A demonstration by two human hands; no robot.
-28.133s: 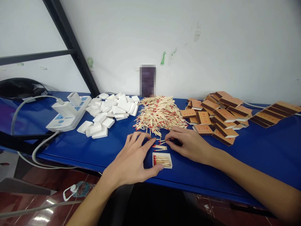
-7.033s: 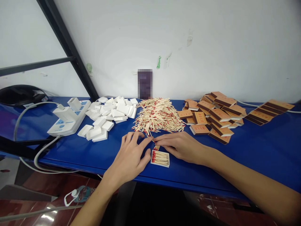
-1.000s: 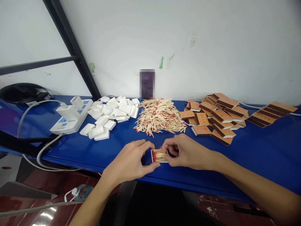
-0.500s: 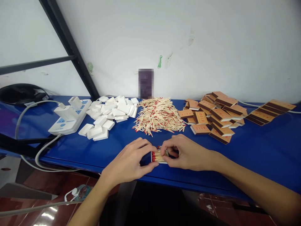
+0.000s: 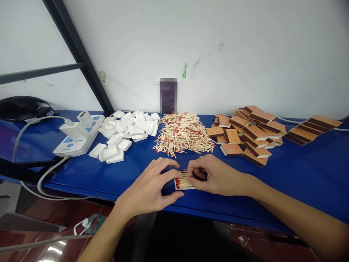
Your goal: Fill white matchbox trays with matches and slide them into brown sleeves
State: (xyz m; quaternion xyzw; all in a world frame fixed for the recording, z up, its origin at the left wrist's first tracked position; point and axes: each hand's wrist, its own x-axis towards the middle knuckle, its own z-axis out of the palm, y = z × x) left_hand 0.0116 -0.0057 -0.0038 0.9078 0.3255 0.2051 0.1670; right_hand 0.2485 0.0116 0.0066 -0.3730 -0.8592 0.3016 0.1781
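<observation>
A small white matchbox tray (image 5: 176, 188) filled with red-headed matches (image 5: 183, 182) lies on the blue table near its front edge. My left hand (image 5: 147, 185) is curved beside the tray's left end, its thumb and forefinger apart and holding nothing. From the right, my right hand (image 5: 218, 176) reaches over the tray with thumb and forefinger pinched on matches at its right side; its fingers cover that end. A few dark-headed match tips show at the tray's back edge. Behind both hands sits a big heap of loose matches (image 5: 184, 136).
White trays (image 5: 133, 127) are heaped at the left, orange-brown matchbox sleeves (image 5: 253, 134) at the right, some joined flat ones (image 5: 313, 129) farther right. A power strip (image 5: 79, 138) with chargers and cables stands far left. A pixelated dark rectangle (image 5: 168, 96) stands at the wall.
My left thumb and forefinger have parted from the tray's left end, showing more of its rim. My right hand stays pinched at the tray. The view has shifted slightly.
</observation>
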